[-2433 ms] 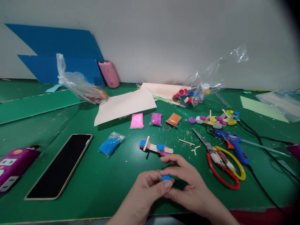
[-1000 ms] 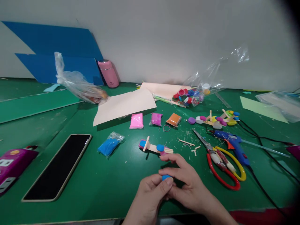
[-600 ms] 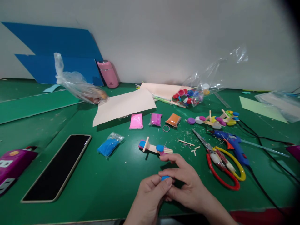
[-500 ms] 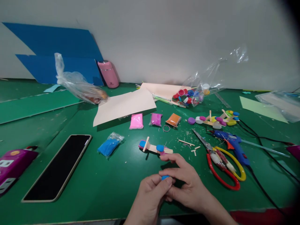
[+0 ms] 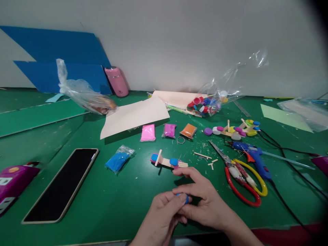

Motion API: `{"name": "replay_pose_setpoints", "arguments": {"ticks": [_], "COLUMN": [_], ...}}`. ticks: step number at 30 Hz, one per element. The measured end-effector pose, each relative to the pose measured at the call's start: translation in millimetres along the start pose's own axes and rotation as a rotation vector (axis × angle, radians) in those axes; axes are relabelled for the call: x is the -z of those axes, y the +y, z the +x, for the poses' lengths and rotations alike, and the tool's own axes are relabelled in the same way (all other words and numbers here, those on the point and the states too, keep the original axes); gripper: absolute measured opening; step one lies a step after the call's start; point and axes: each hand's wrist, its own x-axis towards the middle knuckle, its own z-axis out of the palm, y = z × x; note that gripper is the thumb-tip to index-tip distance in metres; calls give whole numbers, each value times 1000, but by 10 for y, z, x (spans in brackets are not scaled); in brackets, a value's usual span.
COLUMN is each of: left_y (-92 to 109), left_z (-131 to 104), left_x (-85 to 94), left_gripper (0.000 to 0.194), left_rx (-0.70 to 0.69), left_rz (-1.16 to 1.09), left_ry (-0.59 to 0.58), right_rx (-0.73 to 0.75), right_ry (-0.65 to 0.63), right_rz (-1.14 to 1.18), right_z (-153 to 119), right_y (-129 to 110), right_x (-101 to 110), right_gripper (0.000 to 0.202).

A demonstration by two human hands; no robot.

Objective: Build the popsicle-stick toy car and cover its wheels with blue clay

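Note:
At the front of the table, my left hand [image 5: 166,209] pinches a small round blue piece [image 5: 187,199] between thumb and fingers. Facing it, my right hand [image 5: 205,200] curls its fingers around the other side of the piece. Most of the piece is covered, and whether it is clay or a cap I cannot tell. Just beyond the right fingertips lies a small stick model [image 5: 166,162] with blue and pink round parts. A clear packet of blue clay [image 5: 118,160] is to its left. Pink [image 5: 148,132], purple [image 5: 169,130] and orange clay packets [image 5: 188,131] lie behind it.
On the right are red-and-yellow scissors [image 5: 238,181], a blue glue gun [image 5: 252,155] with its cord, and a colourful stick-and-cap model [image 5: 234,131]. A phone [image 5: 63,184] lies left. Bottle caps [image 5: 202,105], a pink flask [image 5: 117,82] and paper [image 5: 135,118] are behind.
The blue piece has turned or shifted slightly in my fingers, and more of its right side shows. The left thumb now covers its top. The view has moved slightly.

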Motion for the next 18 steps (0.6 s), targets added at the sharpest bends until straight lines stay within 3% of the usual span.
{"name": "replay_pose_setpoints", "arguments": {"ticks": [9,18], "left_y": [5,44], "left_z": [-49,-45], "left_x": [-25,-16], "left_gripper": [24,27], "left_rx": [-41,22], "left_rz": [-10,-3], "left_ry": [-1,-26], "right_rx": [7,38], "right_ry": [-13,24], "right_rz": [-16,-47], "right_z": [5,-15], "right_y": [-18,3], "right_x": [-4,15], "right_gripper": [25,25]}}
